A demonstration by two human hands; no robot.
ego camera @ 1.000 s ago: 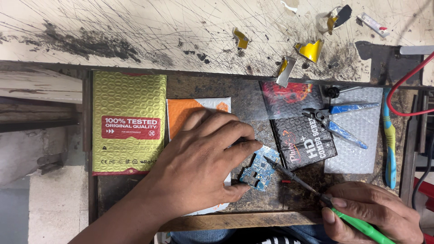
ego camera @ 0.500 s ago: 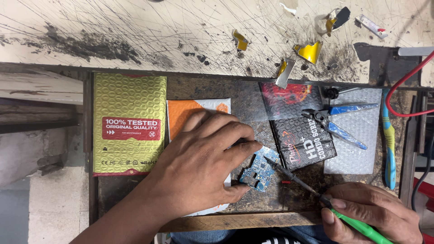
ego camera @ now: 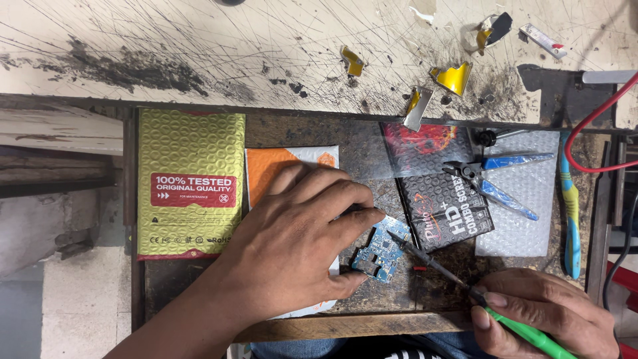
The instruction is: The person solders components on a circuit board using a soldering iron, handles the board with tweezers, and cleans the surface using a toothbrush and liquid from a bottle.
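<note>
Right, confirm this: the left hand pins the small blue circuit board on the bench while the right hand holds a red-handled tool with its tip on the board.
Not quite: the tool has a green handle, not red, as the head view shows. Otherwise correct: the left hand pins the small blue circuit board, and the right hand holds the tool with its tip on the board.

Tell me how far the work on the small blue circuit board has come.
Done: the blue circuit board lies bare on the bench. In hand: the left hand pins it while the right hand touches the green-handled tool to its edge. Left: nothing shows it finished.
</note>
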